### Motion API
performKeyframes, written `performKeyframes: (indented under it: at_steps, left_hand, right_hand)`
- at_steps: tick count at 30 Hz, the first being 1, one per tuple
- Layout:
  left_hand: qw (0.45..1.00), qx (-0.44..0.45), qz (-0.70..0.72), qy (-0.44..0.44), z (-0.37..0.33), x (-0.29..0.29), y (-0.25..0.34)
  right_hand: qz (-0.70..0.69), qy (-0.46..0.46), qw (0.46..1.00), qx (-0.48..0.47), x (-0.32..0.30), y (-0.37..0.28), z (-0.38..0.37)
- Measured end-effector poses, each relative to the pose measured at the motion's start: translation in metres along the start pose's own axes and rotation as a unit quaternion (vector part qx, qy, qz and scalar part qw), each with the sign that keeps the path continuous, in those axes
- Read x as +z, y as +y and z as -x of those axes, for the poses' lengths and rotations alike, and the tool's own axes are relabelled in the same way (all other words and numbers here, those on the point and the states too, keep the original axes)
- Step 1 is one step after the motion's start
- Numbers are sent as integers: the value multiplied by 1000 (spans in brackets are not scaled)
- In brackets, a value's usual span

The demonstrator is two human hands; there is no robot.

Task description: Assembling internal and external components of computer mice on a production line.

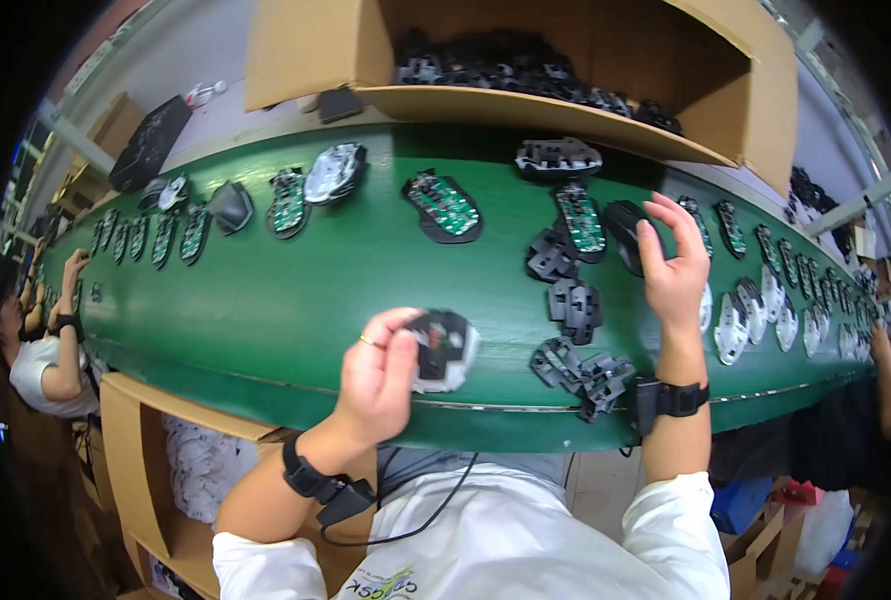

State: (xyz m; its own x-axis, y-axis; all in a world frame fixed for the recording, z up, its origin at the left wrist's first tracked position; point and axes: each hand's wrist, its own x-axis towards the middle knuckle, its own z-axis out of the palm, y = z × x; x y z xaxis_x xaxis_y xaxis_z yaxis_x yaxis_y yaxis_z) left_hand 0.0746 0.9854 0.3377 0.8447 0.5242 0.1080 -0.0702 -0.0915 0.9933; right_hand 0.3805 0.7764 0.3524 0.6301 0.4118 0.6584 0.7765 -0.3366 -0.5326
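My left hand (378, 375) pinches a mouse shell half (443, 350), white at its rim with a dark insert, above the belt's near edge. My right hand (674, 265) is raised at the right, thumb and fingertips at the edge of a black mouse cover (625, 234), which it appears to grip. Left of that cover lies a green circuit board on a black base (580, 220). Several black plastic parts (575, 308) form a loose column between my hands. Another board on a black base (444, 208) lies farther off, ahead of my left hand.
A large cardboard box (556, 110) of dark parts stands behind the green belt (266, 310). White shells (734, 330) and more boards line the right. A mouse shell (335, 173) lies at the far left. A box of white pieces (206, 465) stands below. Co-workers (51, 370) flank both ends.
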Motion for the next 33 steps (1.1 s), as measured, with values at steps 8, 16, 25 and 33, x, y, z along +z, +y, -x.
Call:
performKeyframes:
  at_steps: [8,16,25,33]
  left_hand:
    - [960,91,-254,76,-16,-16,-6]
    - [942,223,-251,5,-11,-27,8]
    - [969,81,170,-161,-10,4,31]
    - [973,145,-53,-172,-16,-23,23]
  right_hand:
    - [193,-82,974,92,-8,23,5]
    - [-151,-63,970,182,0,-27,-2]
    - [-325,-222,903,-176,19,-131,43]
    - [-390,-276,868,-136,28,-129,44]
